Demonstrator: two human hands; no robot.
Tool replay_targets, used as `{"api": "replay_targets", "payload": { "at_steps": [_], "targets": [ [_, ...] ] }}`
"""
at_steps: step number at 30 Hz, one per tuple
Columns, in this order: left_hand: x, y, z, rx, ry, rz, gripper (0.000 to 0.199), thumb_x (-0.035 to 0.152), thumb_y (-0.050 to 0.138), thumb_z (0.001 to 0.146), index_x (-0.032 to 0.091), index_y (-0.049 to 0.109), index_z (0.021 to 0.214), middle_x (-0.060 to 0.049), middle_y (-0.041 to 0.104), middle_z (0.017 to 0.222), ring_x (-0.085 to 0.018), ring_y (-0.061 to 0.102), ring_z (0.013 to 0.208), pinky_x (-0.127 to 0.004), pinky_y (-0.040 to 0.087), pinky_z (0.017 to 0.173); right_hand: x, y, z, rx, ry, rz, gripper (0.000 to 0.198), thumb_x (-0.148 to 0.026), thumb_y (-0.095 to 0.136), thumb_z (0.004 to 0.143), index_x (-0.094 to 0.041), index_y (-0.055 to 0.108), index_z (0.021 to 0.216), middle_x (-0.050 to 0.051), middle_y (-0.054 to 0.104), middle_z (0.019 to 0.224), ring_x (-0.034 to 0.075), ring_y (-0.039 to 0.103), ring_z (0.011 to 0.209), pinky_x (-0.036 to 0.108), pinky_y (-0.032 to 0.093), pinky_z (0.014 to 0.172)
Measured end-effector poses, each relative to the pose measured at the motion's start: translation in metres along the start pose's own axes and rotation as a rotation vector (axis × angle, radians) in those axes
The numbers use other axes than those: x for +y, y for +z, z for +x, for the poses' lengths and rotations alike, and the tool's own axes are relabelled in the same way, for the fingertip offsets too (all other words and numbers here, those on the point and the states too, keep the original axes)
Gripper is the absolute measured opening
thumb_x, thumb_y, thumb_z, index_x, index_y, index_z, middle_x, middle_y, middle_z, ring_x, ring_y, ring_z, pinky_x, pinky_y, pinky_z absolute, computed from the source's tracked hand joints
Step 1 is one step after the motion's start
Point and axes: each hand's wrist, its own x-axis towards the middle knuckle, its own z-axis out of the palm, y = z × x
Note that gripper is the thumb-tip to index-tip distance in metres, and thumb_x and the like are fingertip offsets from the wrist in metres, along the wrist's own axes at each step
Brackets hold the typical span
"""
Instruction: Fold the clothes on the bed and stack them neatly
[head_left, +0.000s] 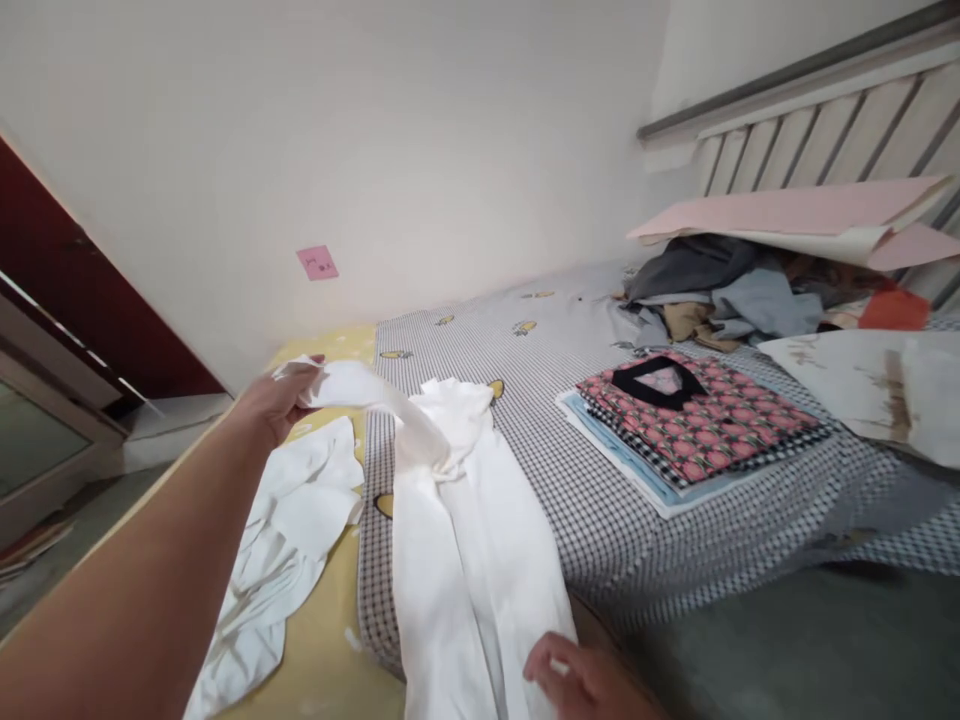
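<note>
My left hand (289,395) is closed on one end of a white strip of cloth (349,385), raised above the bed. That strip runs right into the bunched top of a white garment (442,540), and I cannot tell whether it is a sleeve or a band. Two long tubes of the garment, legs or sleeves, hang toward me over the bed's front edge. Beside its lower right side is my right hand (574,675), its fingers loosely curled with a gap between finger and thumb. More crumpled white cloth (300,520) lies under my left forearm.
A checked bedsheet (465,340) with a yellow part (330,650) covers the bed. Folded clothes with a pink patterned top (720,425) lie to the right. Behind them are piled clothes (697,280) under a pink board (787,210). A pink note (318,263) is on the wall.
</note>
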Motion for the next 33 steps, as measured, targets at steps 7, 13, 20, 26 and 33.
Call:
{"api": "replay_targets", "payload": {
  "at_steps": [7, 13, 20, 26, 33],
  "targets": [
    [-0.09, 0.0, -0.055, -0.423, -0.1, 0.569, 0.028, 0.032, 0.075, 0.07, 0.016, 0.076, 0.092, -0.011, 0.079, 0.097, -0.028, 0.07, 0.093, -0.043, 0.057, 0.087, -0.009, -0.069, 0.0, 0.388, 0.052, 0.292, 0.041, -0.064, 0.059, 0.074, -0.023, 0.062, 0.079, -0.005, 0.054, 0.058, 0.012, 0.048, 0.048, 0.023, 0.031, 0.044],
    [-0.155, 0.022, -0.157, -0.494, 0.213, 1.113, 0.059, 0.019, 0.058, 0.084, 0.021, 0.054, 0.142, -0.02, 0.039, 0.162, -0.039, 0.047, 0.142, -0.06, 0.045, 0.109, 0.011, -0.05, 0.025, 0.351, -0.035, -0.016, 0.038, -0.057, 0.057, 0.079, -0.023, 0.071, 0.082, 0.005, 0.067, 0.085, 0.023, 0.061, 0.085, 0.037, 0.049, 0.08],
    [-0.217, 0.06, -0.292, -0.268, 0.506, 0.827, 0.049, 0.019, 0.044, 0.097, 0.029, 0.049, 0.146, -0.016, 0.041, 0.159, -0.03, 0.048, 0.142, -0.052, 0.05, 0.107, -0.009, -0.031, 0.025, 0.334, -0.024, 0.341, 0.038, -0.056, 0.06, 0.075, -0.023, 0.071, 0.09, 0.007, 0.072, 0.091, 0.029, 0.066, 0.092, 0.041, 0.051, 0.084],
    [-0.245, 0.091, -0.347, -0.225, 0.621, 0.78, 0.048, 0.008, 0.044, 0.093, 0.028, 0.059, 0.135, -0.014, 0.054, 0.15, -0.026, 0.053, 0.139, -0.051, 0.052, 0.105, -0.006, -0.044, 0.006, 0.324, 0.056, 0.368, 0.043, -0.047, 0.062, 0.071, -0.024, 0.064, 0.107, 0.005, 0.077, 0.099, 0.027, 0.07, 0.086, 0.037, 0.054, 0.073],
    [-0.261, 0.099, -0.343, -0.12, 0.888, 0.733, 0.04, 0.002, 0.047, 0.086, 0.026, 0.069, 0.111, -0.012, 0.073, 0.127, -0.023, 0.068, 0.119, -0.047, 0.058, 0.098, 0.031, -0.065, -0.02, 0.203, 0.047, -0.338, 0.058, -0.02, 0.055, 0.072, -0.022, 0.062, 0.129, 0.007, 0.076, 0.111, 0.028, 0.071, 0.101, 0.038, 0.052, 0.087]
  ]
}}
